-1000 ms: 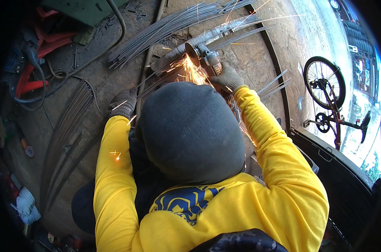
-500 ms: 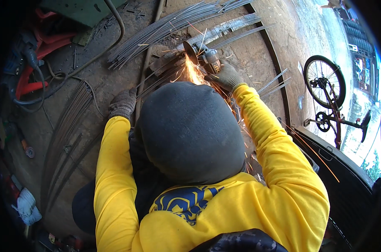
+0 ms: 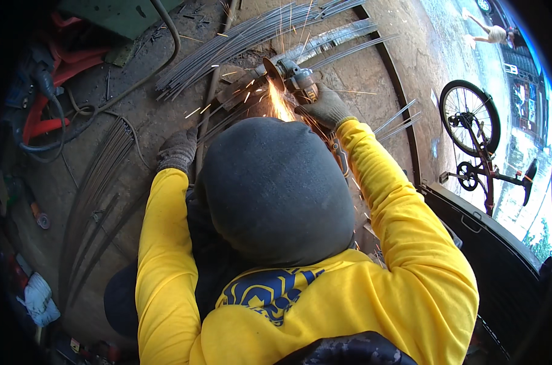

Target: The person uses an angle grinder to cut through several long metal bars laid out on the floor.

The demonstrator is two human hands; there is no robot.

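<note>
My right hand [image 3: 326,108], in a grey knit glove, is closed round the body of an angle grinder [image 3: 303,84]. The grinder's upright disc [image 3: 273,76] throws a bright stream of sparks [image 3: 279,104] down toward my dark-covered head [image 3: 279,191], which hides the ground below. My left hand [image 3: 178,150], also gloved, is closed at the near end of thin metal rods [image 3: 218,126] that run toward the disc; its fingertips are partly hidden. Close to the disc lies a flat metal bar [image 3: 324,44]. Yellow sleeves cover both my arms.
A bundle of rods [image 3: 227,48] lies beyond my hands, with more dark rods [image 3: 96,182] at left. A hose [image 3: 166,61] crosses the ground near a red stand [image 3: 45,121]. At right are a long metal edge [image 3: 401,91], a bicycle [image 3: 471,118] and a person [image 3: 495,33] far off.
Sparks now also fly up over the rod bundle and leftward. My hands and the grinder stay almost where they were. The far person has come further into view at the upper right.
</note>
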